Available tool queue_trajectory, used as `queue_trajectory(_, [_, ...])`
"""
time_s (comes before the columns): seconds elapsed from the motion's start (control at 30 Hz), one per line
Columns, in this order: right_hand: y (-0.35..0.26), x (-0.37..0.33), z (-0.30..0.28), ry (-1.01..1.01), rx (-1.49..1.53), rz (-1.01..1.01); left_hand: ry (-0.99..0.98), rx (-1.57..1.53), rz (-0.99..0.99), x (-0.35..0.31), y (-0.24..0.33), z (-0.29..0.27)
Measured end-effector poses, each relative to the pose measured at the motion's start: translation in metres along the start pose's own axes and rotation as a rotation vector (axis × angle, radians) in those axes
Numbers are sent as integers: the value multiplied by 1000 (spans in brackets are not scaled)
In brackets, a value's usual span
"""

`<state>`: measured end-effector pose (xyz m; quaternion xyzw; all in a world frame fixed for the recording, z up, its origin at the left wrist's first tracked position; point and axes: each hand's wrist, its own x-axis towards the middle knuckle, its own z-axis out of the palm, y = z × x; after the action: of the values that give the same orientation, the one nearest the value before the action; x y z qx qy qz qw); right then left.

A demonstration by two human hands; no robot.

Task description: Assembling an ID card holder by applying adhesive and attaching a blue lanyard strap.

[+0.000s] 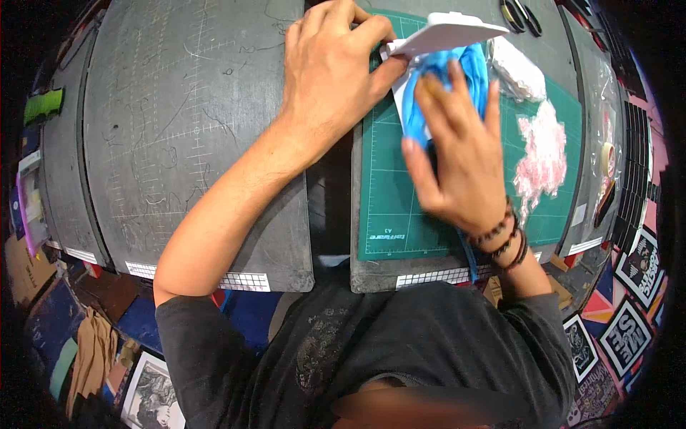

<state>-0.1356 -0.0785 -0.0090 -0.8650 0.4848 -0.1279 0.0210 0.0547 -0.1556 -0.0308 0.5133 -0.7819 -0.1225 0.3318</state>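
On a green cutting mat lies a white box with its lid raised, and blue cloth-like material bulges out of it. Thumb and fingers of my left hand pinch the box's left edge near the lid. My right hand, slightly blurred, lies over the blue material with its fingers spread and pressing down. Its palm and fingers hide much of the box's base. A blue strand hangs below my right wrist at the table's front edge.
Right of the box lie a white plastic-wrapped bundle and a crumpled pink-and-clear plastic packet. Black-and-yellow pliers sit at the far right. A dark gap separates the two grey table boards. A tape roll lies farther right.
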Motion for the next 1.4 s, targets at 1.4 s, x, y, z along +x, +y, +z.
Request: queue_trajectory(1.4, [11, -8, -8, -107, 32, -5, 21, -57, 19, -7, -9, -3])
